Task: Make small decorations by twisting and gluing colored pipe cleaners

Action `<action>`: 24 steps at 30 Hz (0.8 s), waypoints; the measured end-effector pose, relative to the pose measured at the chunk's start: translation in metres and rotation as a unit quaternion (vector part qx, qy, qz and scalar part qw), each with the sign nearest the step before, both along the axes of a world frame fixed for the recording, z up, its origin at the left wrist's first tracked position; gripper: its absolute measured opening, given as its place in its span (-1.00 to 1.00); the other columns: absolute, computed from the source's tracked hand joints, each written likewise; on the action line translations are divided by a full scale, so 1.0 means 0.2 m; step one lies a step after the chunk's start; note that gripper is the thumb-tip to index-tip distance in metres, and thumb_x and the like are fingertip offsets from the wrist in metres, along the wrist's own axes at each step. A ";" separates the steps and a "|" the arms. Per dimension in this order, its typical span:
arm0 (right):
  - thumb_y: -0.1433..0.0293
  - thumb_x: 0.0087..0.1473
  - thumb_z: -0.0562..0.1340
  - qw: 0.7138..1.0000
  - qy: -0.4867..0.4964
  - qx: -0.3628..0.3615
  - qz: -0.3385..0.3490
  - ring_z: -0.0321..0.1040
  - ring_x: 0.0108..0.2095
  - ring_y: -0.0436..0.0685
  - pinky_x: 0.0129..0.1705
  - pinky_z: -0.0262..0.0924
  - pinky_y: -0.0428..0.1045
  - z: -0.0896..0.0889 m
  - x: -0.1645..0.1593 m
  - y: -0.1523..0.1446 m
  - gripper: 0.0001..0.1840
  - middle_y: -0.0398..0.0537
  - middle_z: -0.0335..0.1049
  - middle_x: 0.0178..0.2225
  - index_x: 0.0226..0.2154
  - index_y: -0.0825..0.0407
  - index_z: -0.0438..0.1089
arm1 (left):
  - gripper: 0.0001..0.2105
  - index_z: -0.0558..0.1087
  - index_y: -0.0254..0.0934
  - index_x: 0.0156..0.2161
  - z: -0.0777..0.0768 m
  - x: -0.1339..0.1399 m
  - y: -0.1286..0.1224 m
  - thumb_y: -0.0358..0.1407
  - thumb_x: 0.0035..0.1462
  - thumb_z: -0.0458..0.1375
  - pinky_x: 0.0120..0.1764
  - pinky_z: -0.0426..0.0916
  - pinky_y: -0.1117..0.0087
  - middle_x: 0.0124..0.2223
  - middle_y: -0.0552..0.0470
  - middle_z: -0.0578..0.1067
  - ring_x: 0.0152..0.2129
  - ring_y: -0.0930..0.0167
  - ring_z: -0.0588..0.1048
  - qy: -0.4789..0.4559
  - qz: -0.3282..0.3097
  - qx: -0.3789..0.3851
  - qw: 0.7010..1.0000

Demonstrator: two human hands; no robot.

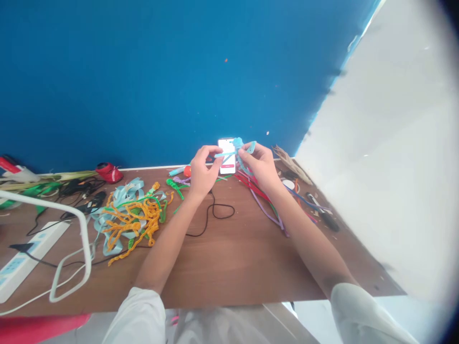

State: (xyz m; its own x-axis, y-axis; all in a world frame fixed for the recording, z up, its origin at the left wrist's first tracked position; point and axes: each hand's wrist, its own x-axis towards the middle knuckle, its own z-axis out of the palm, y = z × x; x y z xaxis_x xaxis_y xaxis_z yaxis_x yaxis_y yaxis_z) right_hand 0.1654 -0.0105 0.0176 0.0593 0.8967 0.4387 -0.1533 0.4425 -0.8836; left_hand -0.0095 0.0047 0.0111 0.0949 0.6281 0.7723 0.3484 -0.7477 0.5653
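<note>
1. Two bare hands at work, both raised over the far part of the brown tabletop (229,277), near the blue wall (179,76).
2. Light-blue piece (238,142): between the hands, in front of the phone (227,168), partly covering its screen. Fuzzy-looking, with a bunched head, a loop at the right and a straight strip (226,154) running out leftward.
3. Right hand (261,165): thumb and forefinger brought together on the bunched part. The bulk of the piece lies at these fingertips, so this hand is the nearer to its body.
4. Left hand (205,171): thumb and forefinger nearly together, the strip's outer end between them. Reads as a light pinch; firmness cannot be told.
5. Key relation, in my judgement: the strip's long axis runs crosswise, from left fingertips toward right, close to level. Bulk right, free end left; whatever is done with the strip depends on that line between the two pinches.
6. A curved light-blue length hangs below the right fingertips; where it joins the rest is too small to tell.
7. Around the hands: red and purple strips (254,190) under the right forearm; a black cable (215,205) between the forearms; orange stems (131,224) in a tangle left of the left forearm.
</note>
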 end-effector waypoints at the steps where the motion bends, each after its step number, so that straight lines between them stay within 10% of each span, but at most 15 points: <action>1: 0.16 -0.05 0.42 1.000 0.016 -0.018 -0.002 0.18 -0.59 -0.04 -0.49 0.09 -0.07 0.00 -0.01 -0.01 -0.69 -0.25 0.27 -0.60 -0.42 0.01 0.39 | -0.81 0.48 -0.23 -0.16 -0.01 -0.01 0.00 -0.16 0.24 0.17 -0.10 0.33 0.30 -0.15 -0.06 0.56 -0.16 0.33 0.48 0.037 0.047 0.067 0.996; 8: 0.18 -0.18 0.47 0.991 0.062 -0.117 -0.008 0.33 -0.58 0.00 -0.52 0.17 -0.08 0.03 -0.04 -0.05 -0.65 -0.23 0.29 -0.64 -0.50 0.03 0.37 | -0.82 0.50 -0.12 -0.05 -0.09 -0.03 0.02 -0.30 0.25 0.17 -0.02 0.22 0.24 -0.06 -0.07 0.58 -0.09 0.30 0.49 0.187 0.159 0.325 0.913; 24: 0.28 -0.19 0.48 0.968 0.083 -0.216 0.092 0.31 -0.61 -0.03 -0.64 0.15 -0.11 0.08 -0.02 -0.09 -0.69 -0.13 0.39 -0.55 -0.44 0.11 0.45 | -0.76 0.55 0.01 -0.02 -0.11 -0.05 0.05 -0.33 0.28 0.15 -0.06 0.18 0.27 -0.07 0.00 0.60 -0.15 0.33 0.45 0.209 0.220 0.362 0.881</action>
State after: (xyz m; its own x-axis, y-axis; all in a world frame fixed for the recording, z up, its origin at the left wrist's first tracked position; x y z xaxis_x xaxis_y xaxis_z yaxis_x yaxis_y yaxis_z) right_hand 0.1617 -0.0279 0.0327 -0.0812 0.9965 0.0177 -0.3503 -0.0119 -0.9365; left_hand -0.0200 0.0147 -0.0104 0.3358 0.0328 0.9414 0.7600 -0.5998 -0.2502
